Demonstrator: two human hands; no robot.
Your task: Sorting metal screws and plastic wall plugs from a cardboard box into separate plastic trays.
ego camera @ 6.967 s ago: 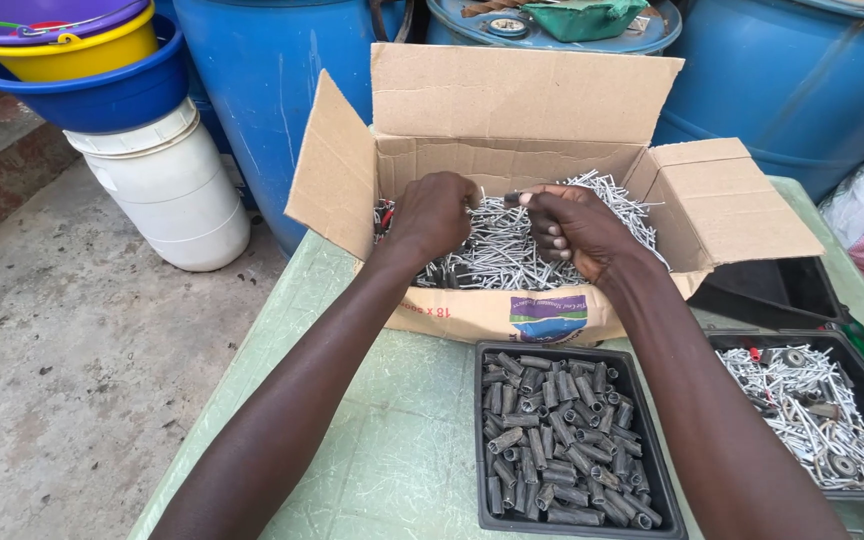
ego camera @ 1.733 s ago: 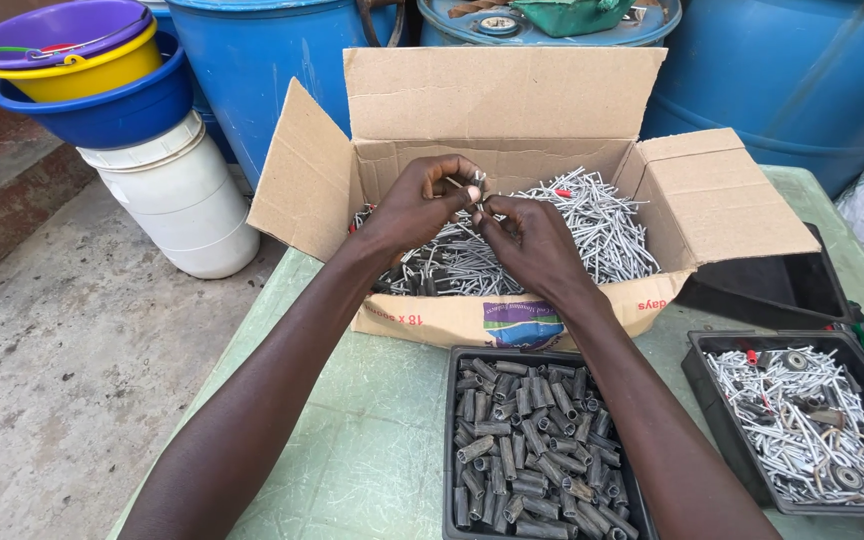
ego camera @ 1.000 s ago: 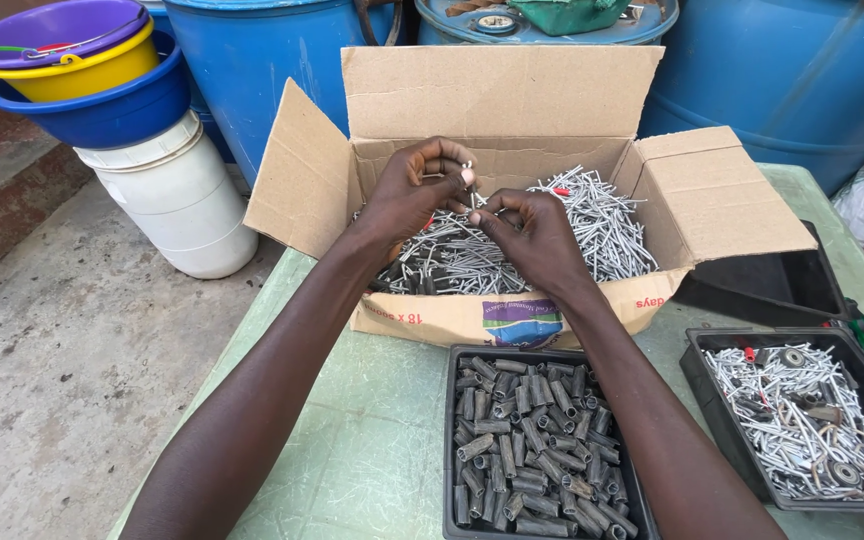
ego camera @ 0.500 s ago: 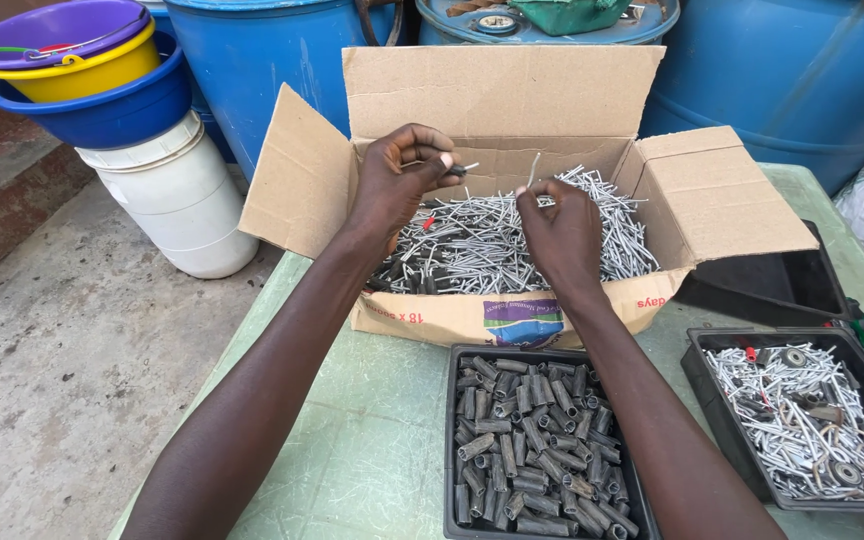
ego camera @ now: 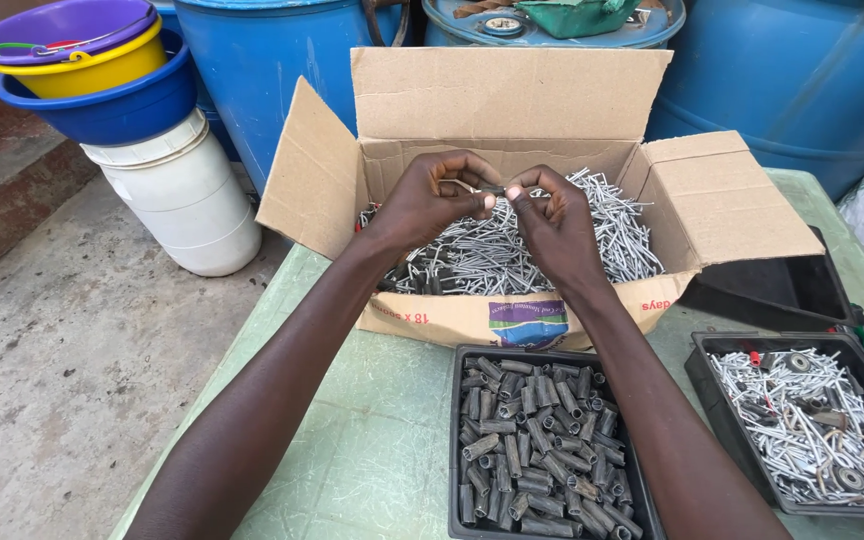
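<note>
**A:** Bolt piece [ego camera: 493, 189], small and grey, pinched between both hands right over the open cardboard box [ego camera: 512, 100]. Left hand [ego camera: 430, 200] has its fingertips closed on one end, right hand [ego camera: 552, 225] closed on the other, thumbs nearly touching. Too tiny to say exactly what it is.

**B:** And the box?

**A:** Heaped with loose silvery metal bolts [ego camera: 542, 250], flaps splayed open, sitting on a pale green table [ego camera: 372, 430]. Just in front of it, a black tray of dark grey sleeves [ego camera: 532, 450]. To the right, another black tray of silvery bolts and washers [ego camera: 812, 420].

**B:** Background?

**A:** Blue drums [ego camera: 802, 70] behind, plus a white bucket [ego camera: 187, 200] with blue, yellow and purple basins [ego camera: 82, 60] stacked on top, off to the left on the concrete.
</note>
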